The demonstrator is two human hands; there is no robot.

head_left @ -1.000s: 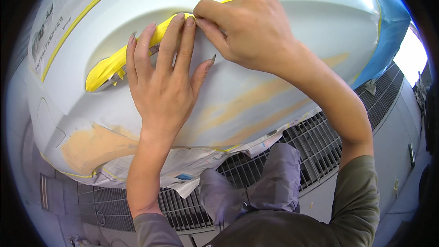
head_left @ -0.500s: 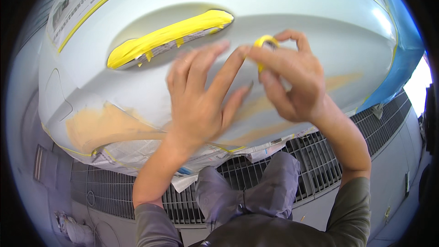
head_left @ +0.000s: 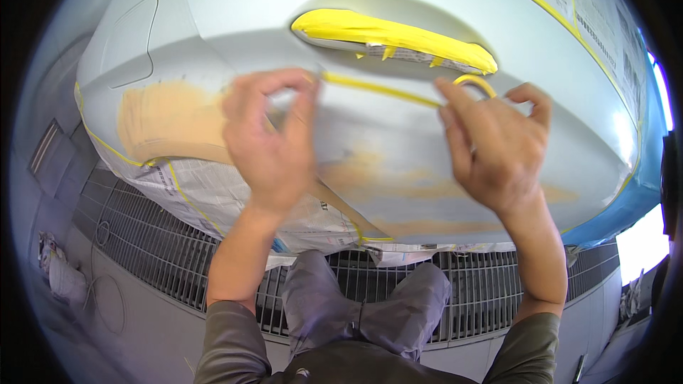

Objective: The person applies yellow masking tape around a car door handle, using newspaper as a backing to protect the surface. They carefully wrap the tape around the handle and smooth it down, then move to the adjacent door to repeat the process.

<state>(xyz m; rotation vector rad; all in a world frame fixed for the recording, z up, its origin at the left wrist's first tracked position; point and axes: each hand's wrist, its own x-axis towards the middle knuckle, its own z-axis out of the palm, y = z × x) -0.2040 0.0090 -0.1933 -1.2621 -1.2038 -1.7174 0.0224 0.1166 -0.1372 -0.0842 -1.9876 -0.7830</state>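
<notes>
A narrow strip of yellow masking tape (head_left: 380, 89) is stretched between my hands in front of a pale grey car body panel (head_left: 398, 128). My left hand (head_left: 270, 142) pinches the strip's left end between thumb and forefinger, slightly blurred. From there it runs to the tape roll (head_left: 480, 84), which my right hand (head_left: 501, 149) grips at the other end. Just above the strip, an elongated fitting in a recess is covered with yellow tape (head_left: 391, 37), with newspaper (head_left: 409, 55) showing along its lower edge.
Orange-tan patches (head_left: 171, 121) mark the panel's lower part. Newspaper sheets (head_left: 235, 199) edged with yellow tape hang beneath it, and blue sheeting (head_left: 615, 220) covers the right end. A metal floor grating (head_left: 178, 249) lies below. A bundled pale object (head_left: 64, 274) and a thin cord sit at lower left.
My hands have moved apart, drawing a length of yellow tape off the roll between them. The view has shifted, so the taped fitting now appears farther right.
</notes>
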